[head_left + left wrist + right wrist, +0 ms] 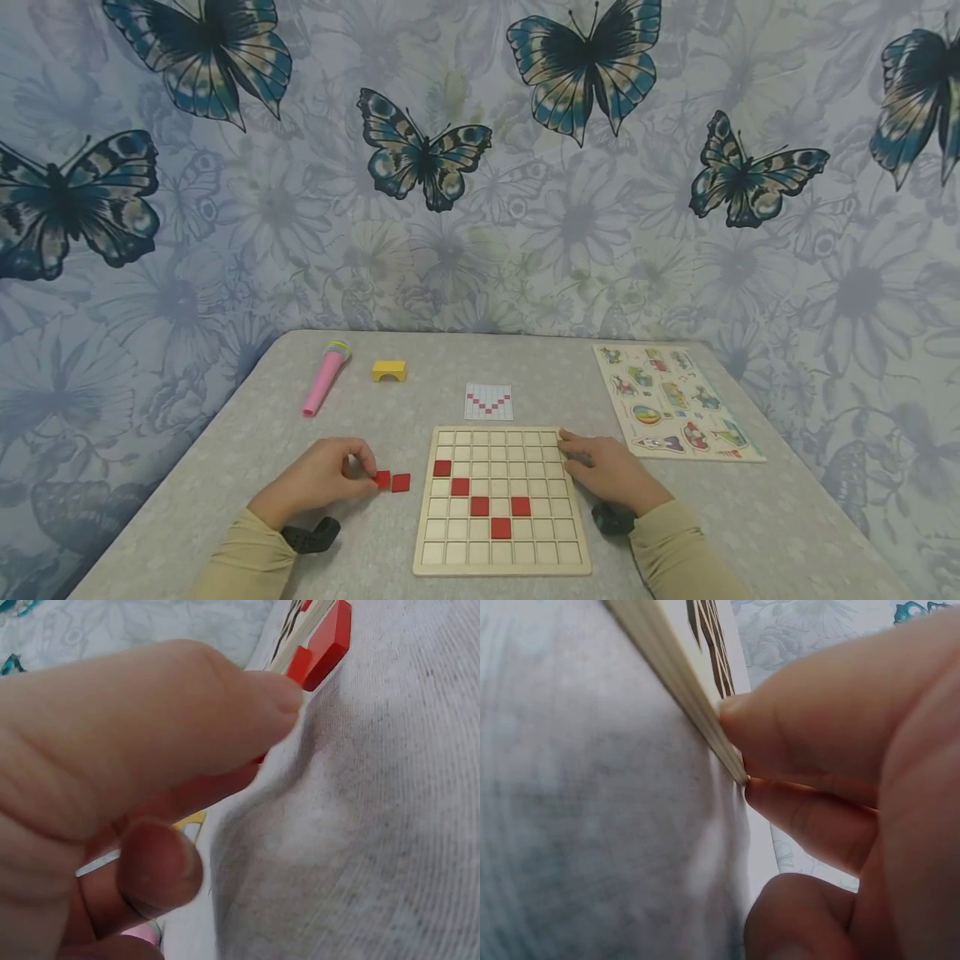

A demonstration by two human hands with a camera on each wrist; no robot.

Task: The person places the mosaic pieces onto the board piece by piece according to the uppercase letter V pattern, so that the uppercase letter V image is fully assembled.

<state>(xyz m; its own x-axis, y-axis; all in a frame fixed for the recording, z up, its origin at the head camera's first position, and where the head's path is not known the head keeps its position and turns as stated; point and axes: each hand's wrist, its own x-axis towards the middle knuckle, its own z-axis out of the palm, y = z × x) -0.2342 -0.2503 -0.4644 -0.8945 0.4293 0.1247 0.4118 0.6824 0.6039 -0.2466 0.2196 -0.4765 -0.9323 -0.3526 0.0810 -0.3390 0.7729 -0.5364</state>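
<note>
My left hand (322, 477) pinches a small red square tile (383, 479) between thumb and index finger, low over the table left of the board. Beside it lies a loose red tile (401, 483). A wooden grid board (543, 530) lies flat in front of me. Several red tiles sit in its cells, stepping down from the left to a low tile (501, 528), with one more (521, 507) up to its right. With thumb and fingertips, my right hand (611, 473) grips the board's right edge near the far corner; the wooden edge (679, 682) shows close in the right wrist view.
Behind the board lies a small card (488, 402) printed with a V of red squares on a grid. A pink toy microphone (326, 379) and a yellow arched block (389, 371) are at the back left. A picture puzzle board (678, 404) lies at the right.
</note>
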